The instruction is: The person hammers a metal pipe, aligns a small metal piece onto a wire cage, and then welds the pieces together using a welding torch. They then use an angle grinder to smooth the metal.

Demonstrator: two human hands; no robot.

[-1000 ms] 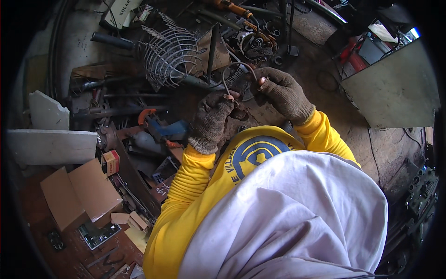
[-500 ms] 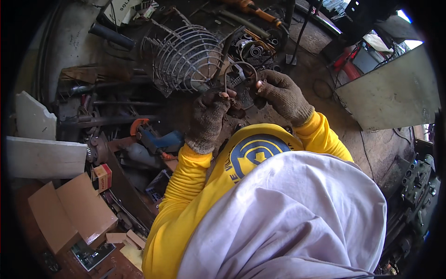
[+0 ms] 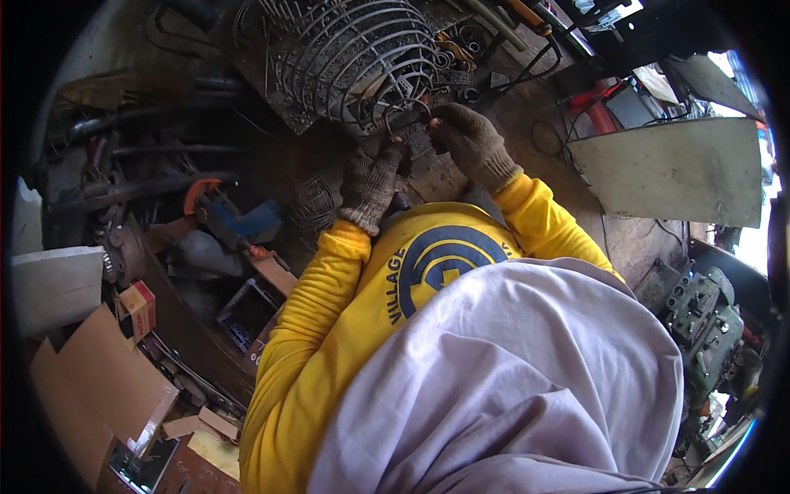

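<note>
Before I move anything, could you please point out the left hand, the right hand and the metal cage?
Left hand (image 3: 368, 183), head view: middle of its glove.
Right hand (image 3: 476, 148), head view: middle of its glove.
Metal cage (image 3: 360, 66), head view: among its curved bars.

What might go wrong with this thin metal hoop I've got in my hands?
The hoop overlaps the wire cage in view; if they are truly close, it might snag. The right hand shows a bare fingertip at its glove, so a scrape or pinch seems possible.

Wire cage (image 3: 360, 59) beyond fingers (image 3: 395, 146)
</note>
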